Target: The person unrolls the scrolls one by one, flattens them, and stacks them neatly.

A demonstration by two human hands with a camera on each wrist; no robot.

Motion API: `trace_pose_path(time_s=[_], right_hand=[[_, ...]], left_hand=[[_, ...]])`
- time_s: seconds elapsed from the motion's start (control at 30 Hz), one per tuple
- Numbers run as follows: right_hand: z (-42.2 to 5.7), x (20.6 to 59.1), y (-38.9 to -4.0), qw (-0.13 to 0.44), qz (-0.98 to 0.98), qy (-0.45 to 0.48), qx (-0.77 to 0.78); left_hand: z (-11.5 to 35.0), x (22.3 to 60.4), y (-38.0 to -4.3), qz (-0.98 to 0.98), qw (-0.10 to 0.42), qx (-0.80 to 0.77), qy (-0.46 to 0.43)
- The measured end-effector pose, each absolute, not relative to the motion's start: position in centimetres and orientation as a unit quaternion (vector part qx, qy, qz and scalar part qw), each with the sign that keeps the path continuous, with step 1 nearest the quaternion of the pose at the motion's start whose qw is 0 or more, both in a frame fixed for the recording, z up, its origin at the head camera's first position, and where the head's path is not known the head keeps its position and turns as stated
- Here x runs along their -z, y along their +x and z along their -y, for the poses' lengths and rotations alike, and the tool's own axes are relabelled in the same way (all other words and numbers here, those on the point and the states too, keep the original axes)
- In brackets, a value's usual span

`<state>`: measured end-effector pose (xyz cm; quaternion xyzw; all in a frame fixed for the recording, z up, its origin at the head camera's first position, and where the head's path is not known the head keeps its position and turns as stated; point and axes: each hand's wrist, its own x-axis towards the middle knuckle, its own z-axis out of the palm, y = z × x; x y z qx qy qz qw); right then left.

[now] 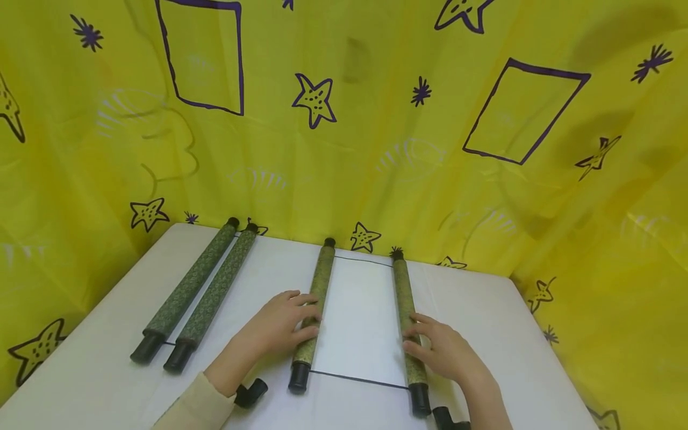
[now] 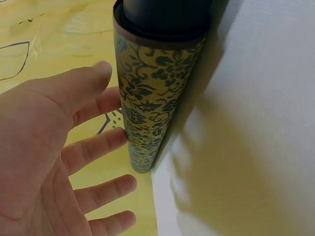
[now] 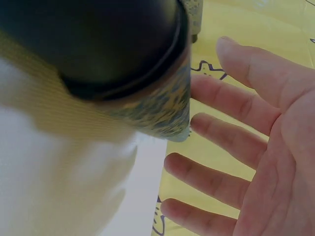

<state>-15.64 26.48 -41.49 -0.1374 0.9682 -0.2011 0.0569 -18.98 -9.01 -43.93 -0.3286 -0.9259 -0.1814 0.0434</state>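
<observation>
Two patterned yellow-green scroll rollers with black end knobs lie roughly parallel on the white table in the head view, the left roller (image 1: 322, 275) and the right roller (image 1: 403, 292). Thin dark lines span between them near both ends. My left hand (image 1: 282, 322) is at the outer side of the left roller, fingers spread and touching or nearly touching it. At the right roller's outer side, my right hand (image 1: 443, 349) has its fingertips against or close to the fabric. Both wrist views show extended fingers beside floral fabric, neither hand wrapped round a roller.
Farther left lie two dark green patterned rollers, one (image 1: 196, 280) beside the other (image 1: 226, 286), also black-ended. A yellow curtain (image 1: 365, 179) with purple stars hangs behind the white table (image 1: 473, 310). Small black devices (image 1: 251, 394) show at both wrists.
</observation>
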Motion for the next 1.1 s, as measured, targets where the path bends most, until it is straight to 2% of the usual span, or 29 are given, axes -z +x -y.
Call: trace_pose_path(time_s=[0.53, 0.8, 1.1], right_hand=[[-27.1, 41.0, -15.5, 0.084, -0.968, -0.125, 0.202], [-27.6, 40.7, -15.0, 0.094, -0.963, -0.119, 0.223], [-27.9, 40.3, -15.0, 0.137, -0.966, -0.127, 0.18]], left_hand=[[9.8, 44.0, -19.4, 0.938, 0.032, 0.18, -0.295], [9.9, 43.5, -19.4, 0.933, 0.03, 0.188, -0.307], [10.1, 43.8, -19.6, 0.937, 0.02, 0.181, -0.298]])
